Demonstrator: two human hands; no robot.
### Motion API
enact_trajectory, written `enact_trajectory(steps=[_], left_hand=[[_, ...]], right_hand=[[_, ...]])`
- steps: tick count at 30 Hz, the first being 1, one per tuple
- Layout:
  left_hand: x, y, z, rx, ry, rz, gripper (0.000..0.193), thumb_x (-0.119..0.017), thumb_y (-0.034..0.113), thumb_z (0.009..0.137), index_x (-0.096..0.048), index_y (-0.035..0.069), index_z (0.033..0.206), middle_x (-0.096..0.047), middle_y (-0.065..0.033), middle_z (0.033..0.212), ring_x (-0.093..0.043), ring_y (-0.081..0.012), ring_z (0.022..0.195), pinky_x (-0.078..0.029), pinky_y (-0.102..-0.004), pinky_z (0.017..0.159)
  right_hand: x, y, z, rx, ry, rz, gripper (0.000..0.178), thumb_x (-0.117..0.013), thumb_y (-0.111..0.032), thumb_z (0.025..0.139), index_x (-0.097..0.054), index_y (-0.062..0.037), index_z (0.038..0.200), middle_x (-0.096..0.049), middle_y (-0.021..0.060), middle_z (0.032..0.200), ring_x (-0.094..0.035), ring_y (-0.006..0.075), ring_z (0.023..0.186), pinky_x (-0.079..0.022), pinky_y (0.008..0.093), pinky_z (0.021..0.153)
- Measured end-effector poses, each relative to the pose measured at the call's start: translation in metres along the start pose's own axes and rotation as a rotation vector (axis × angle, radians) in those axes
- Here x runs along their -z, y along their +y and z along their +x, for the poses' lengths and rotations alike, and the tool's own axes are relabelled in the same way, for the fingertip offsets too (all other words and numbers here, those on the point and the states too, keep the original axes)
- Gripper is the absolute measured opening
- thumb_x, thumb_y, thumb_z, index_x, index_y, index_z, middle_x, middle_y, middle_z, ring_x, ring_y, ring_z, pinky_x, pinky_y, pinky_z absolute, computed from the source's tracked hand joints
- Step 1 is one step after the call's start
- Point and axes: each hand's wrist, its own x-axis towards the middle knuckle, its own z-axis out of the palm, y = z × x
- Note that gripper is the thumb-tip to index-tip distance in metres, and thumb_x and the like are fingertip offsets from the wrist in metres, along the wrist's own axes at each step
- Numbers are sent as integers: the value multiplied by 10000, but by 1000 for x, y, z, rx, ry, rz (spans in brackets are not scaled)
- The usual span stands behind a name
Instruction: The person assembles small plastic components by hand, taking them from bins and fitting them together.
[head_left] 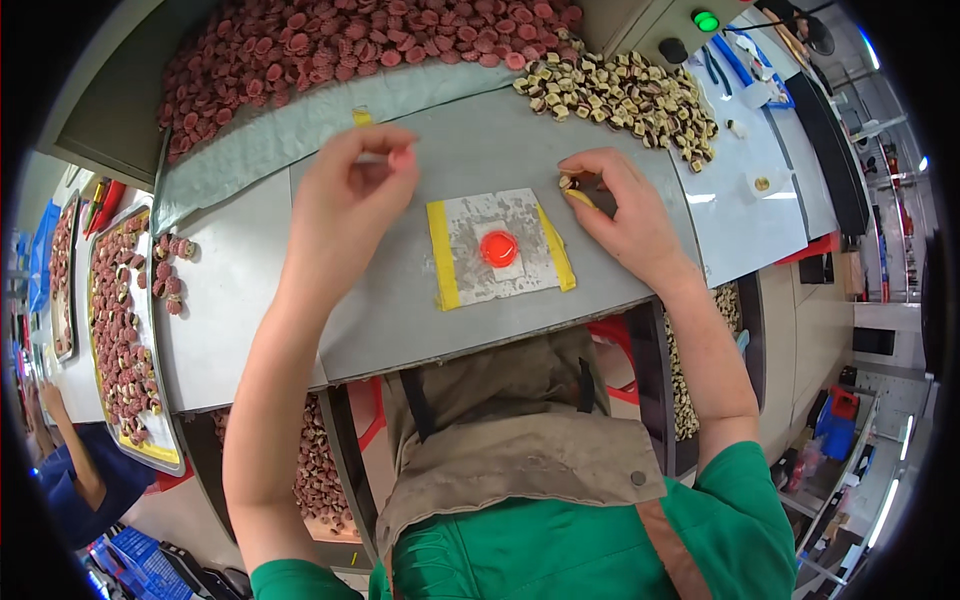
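The person's left hand (352,190) pinches a pink piece (402,158) above a grey bench (385,300), while the right hand (628,220) holds a small dark-and-cream piece (569,183) at its fingertips. Between them lies a pale plate (465,225) edged with yellow tape, bearing a round red disc (498,249). Pink shells (380,40) and cream-and-dark pieces (620,100) heap behind; a filled tray (163,410) sits left.

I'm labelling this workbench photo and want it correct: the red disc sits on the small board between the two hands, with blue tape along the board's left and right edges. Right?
Not quite: the tape is yellow, as the head view shows. The red disc does sit on the small board between the left hand and right hand.
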Motion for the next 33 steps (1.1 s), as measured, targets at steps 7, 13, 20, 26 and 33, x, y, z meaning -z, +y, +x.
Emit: enact_trajectory(steps=[7, 13, 20, 26, 33], left_hand=[[-24, 6, -67, 233, 33, -524, 347, -651, 141, 926, -568, -14, 1224, -616, -36, 1075, -585, -90, 961, -473, -238, 857], [-37, 2, -83, 275, 14, -684, 390, -623, 169, 948, -529, 13, 1292, -596, -57, 1176, -599, -121, 1025, -474, -260, 898], [-25, -6, -85, 291, 20, -984, 343, -543, 124, 986, -513, 7, 1307, -623, -47, 1147, -605, -109, 995, -487, -246, 873], [-18, -14, -86, 281, -2, -1033, 377, -532, 137, 994, -479, 1, 1341, -628, -51, 1146, -600, -114, 1009, -483, -249, 882], [-15, -19, -88, 254, -20, -1103, 371, -525, 155, 999, -482, 9, 1338, -620, -44, 1156, -599, -117, 1011, -484, -261, 882]], right_hand=[[2, -5, -4, 1, -3, -37, 242, -636, -24, 854, -599, -47, 1092, -628, 85, 1067, -645, 226, 938, -530, 326, 810], [4, -13, 14, 127, -123, -156, 188, -607, -75, 886, -646, -51, 1069, -641, 95, 1055, -618, 255, 978, -496, 336, 852], [-1, -14, 15, 83, -120, -2, 209, -602, -84, 903, -639, -45, 1105, -650, 80, 1064, -616, 224, 988, -479, 326, 876], [-13, -29, 15, -149, -99, -75, 223, -653, -110, 884, -623, -26, 1089, -631, 90, 1015, -627, 205, 944, -497, 301, 824], [-15, -38, 21, -45, -157, -217, 230, -662, -121, 869, -627, -8, 1066, -618, 97, 963, -629, 209, 915, -506, 302, 786]])
